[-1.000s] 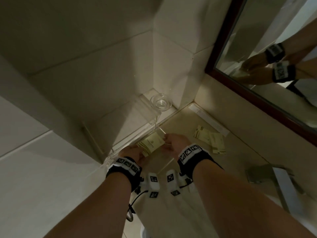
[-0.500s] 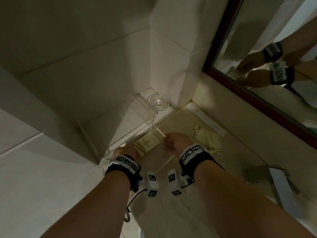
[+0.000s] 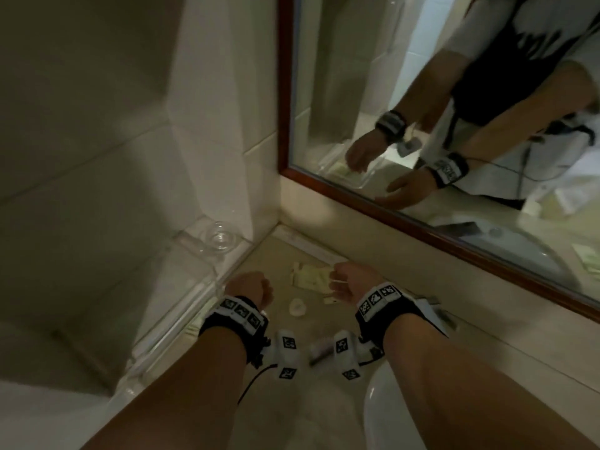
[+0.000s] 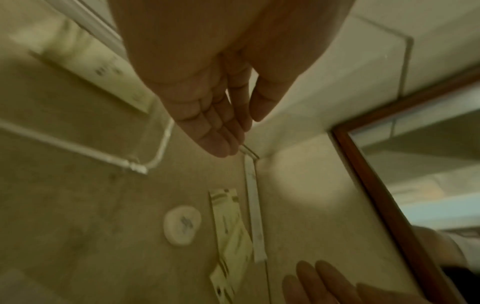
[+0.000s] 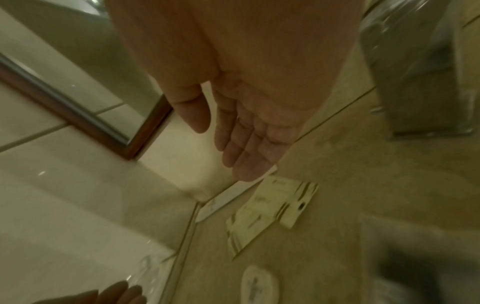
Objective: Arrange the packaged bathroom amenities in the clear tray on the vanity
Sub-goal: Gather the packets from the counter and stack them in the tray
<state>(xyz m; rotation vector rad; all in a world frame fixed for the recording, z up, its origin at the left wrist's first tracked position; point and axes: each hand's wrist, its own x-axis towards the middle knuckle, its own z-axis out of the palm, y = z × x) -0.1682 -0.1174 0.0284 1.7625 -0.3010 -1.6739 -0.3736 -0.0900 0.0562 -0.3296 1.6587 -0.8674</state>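
The clear tray (image 3: 194, 287) runs along the left wall on the vanity, its near corner (image 4: 155, 156) showing in the left wrist view. One cream packet (image 4: 103, 67) lies inside it. My left hand (image 3: 248, 287) hovers beside the tray's right edge, fingers (image 4: 221, 131) straight and holding nothing. My right hand (image 3: 352, 284) is above two overlapping cream packets (image 3: 311, 277) on the counter, with straight, empty fingers (image 5: 246, 148). A round white wrapped soap (image 3: 297, 308) lies between my hands. A long thin white package (image 3: 305, 245) lies along the backsplash.
A small glass bowl (image 3: 220, 237) stands at the tray's far end in the corner. The wood-framed mirror (image 3: 422, 125) rises on the right. The white sink basin (image 3: 389, 414) sits under my right forearm. Tiled walls close in the left and back.
Both hands have let go of the cream packet, which now lies in the tray. They have moved right, out of the tray and over the counter; the right hand has reached the loose packets.
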